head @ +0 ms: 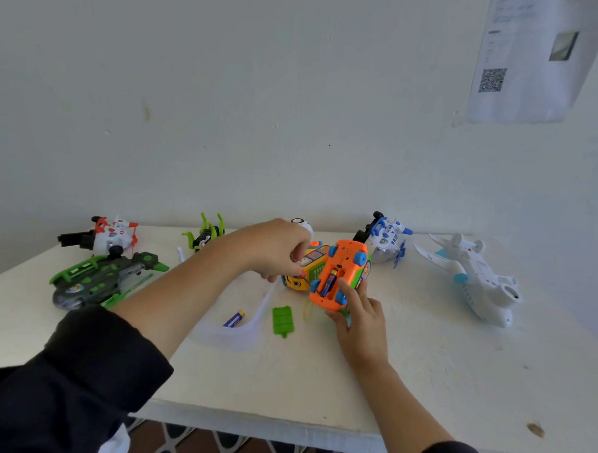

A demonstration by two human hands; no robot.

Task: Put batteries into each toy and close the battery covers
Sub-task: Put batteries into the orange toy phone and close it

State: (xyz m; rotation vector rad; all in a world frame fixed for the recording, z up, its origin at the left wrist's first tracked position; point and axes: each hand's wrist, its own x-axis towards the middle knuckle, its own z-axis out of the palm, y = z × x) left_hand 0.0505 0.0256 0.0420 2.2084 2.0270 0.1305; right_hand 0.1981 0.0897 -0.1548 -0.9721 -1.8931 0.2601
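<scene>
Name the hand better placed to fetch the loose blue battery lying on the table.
Left. The left hand holds no toy and its arm passes right by the blue battery, while the right hand grips the orange toy car.

1. Orange toy car (340,272): blue wheels, turned underside up, tilted, held above the table near its middle; battery bay open.
2. Battery in bay (329,281): blue, lying lengthwise in the open compartment.
3. Loose battery (234,318): blue with yellow end, lying flat on the table (left of the cover).
4. Green battery cover (282,320): ribbed, detached, flat on the table below the car.
</scene>
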